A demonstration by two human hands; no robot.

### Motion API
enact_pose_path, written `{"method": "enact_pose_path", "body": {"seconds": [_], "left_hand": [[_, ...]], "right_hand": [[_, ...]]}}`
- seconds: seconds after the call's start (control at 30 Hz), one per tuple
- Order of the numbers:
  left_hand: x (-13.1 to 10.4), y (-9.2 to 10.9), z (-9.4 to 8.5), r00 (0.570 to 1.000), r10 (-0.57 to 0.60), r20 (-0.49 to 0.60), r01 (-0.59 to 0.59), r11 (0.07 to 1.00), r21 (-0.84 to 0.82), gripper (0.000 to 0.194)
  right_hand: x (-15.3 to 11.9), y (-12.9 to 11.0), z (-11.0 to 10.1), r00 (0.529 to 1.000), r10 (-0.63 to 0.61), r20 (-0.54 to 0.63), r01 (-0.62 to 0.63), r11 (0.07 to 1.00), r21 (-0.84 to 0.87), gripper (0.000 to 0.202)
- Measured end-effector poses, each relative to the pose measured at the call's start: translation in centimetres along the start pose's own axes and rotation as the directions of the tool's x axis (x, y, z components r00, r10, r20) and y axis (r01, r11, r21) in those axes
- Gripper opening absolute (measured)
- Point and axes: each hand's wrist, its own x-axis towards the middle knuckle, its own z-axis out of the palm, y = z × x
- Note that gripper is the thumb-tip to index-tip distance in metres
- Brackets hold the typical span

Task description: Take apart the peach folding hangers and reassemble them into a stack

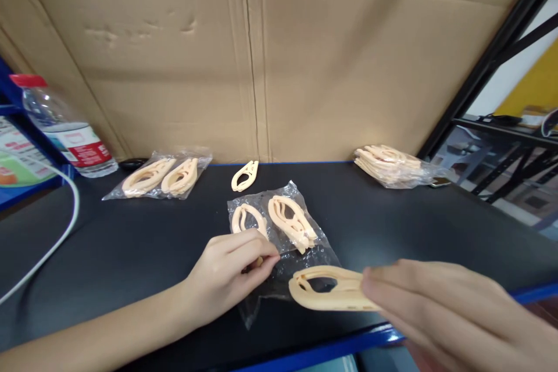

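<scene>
A clear plastic bag [320, 251] lies on the table in front of me, with cream folding hangers [290, 221] in it, folded into loops. My left hand [238, 264] is closed, thumb and fingers pinching the near edge of this bag, and covers part of the hangers on that side. Another folded hanger [326, 296] is gripped at its narrow end by my right hand [436, 302], just above the table's front and near the bag's opening. A single loose hanger [244, 176] rests on the table behind the bag.
At the back left is a bag of hangers [161, 175] beside a leaning water bottle [74, 131] with a red cap. A fuller bag of hangers [390, 165] lies back right. A white cable [65, 232] curves along the left; cardboard [326, 70] stands behind the black table [143, 256].
</scene>
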Motion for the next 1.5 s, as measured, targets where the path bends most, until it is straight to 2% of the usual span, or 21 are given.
{"method": "enact_pose_path", "body": {"seconds": [0.13, 0.33, 0.53, 0.9, 1.0, 1.07, 1.17, 1.23, 1.3, 1.33, 1.4, 1.47, 1.5], "left_hand": [[0.0, 0.1, 0.0, 1.000, -0.016, -0.005, 0.016, 1.000, -0.008, 0.012], [-0.1, 0.1, -0.1, 0.999, -0.027, -0.025, 0.027, 0.999, -0.019, 0.009], [0.1, 0.3, -0.2, 0.999, -0.003, -0.049, 0.001, 1.000, -0.029, 0.010], [-0.3, 0.2, -0.2, 0.998, -0.022, -0.066, 0.019, 0.999, -0.048, 0.008], [-0.3, 0.0, -0.3, 0.995, -0.042, -0.086, 0.040, 0.999, -0.034, 0.008], [-0.3, -0.1, -0.3, 0.996, -0.044, -0.082, 0.041, 0.999, -0.035, 0.008], [-0.3, -0.1, -0.2, 0.999, -0.026, -0.043, 0.024, 0.999, -0.048, 0.008], [-0.4, -0.2, -0.1, 1.000, -0.015, -0.027, 0.014, 0.999, -0.045, 0.008], [-0.5, -0.3, 0.0, 1.000, -0.001, -0.024, 0.000, 0.999, -0.033, 0.009], [-0.5, -0.3, 0.0, 1.000, 0.008, -0.024, -0.009, 1.000, -0.028, 0.009], [-0.6, -0.4, 0.1, 0.999, 0.030, -0.021, -0.031, 0.999, -0.025, 0.010], [-0.6, -0.5, 0.0, 0.999, 0.046, -0.014, -0.047, 0.999, -0.028, 0.010], [-0.7, -0.5, 0.0, 0.999, 0.052, -0.011, -0.052, 0.998, -0.031, 0.010]], "right_hand": [[1.4, -0.4, 2.5, 0.985, -0.170, 0.029, 0.169, 0.985, 0.031, 0.034], [3.4, -1.3, 6.5, 0.957, -0.290, -0.027, 0.291, 0.956, 0.023, 0.025], [4.6, -1.1, 9.5, 0.955, -0.295, 0.024, 0.296, 0.955, -0.035, 0.020], [4.8, -1.4, 12.0, 0.967, -0.214, 0.138, 0.219, 0.976, -0.021, 0.024], [4.8, -1.6, 11.7, 0.971, -0.183, 0.155, 0.183, 0.983, 0.013, 0.025], [4.7, -1.4, 10.9, 0.972, -0.207, 0.115, 0.203, 0.978, 0.049, 0.024], [5.4, 0.1, 9.5, 0.968, -0.244, -0.060, 0.250, 0.959, 0.137, 0.023], [6.8, 2.3, 9.3, 0.976, -0.147, -0.161, 0.176, 0.968, 0.180, 0.022], [8.9, 5.2, 10.1, 0.987, -0.004, -0.161, 0.035, 0.981, 0.191, 0.020], [10.2, 6.7, 11.0, 0.990, 0.034, -0.135, -0.008, 0.982, 0.191, 0.019], [12.7, 9.6, 13.6, 0.999, 0.039, 0.019, -0.042, 0.983, 0.176, 0.026], [14.8, 11.9, 16.8, 0.963, -0.046, 0.264, 0.013, 0.992, 0.124, 0.045], [15.6, 12.7, 18.4, 0.943, -0.088, 0.321, 0.049, 0.991, 0.128, 0.050]]}}
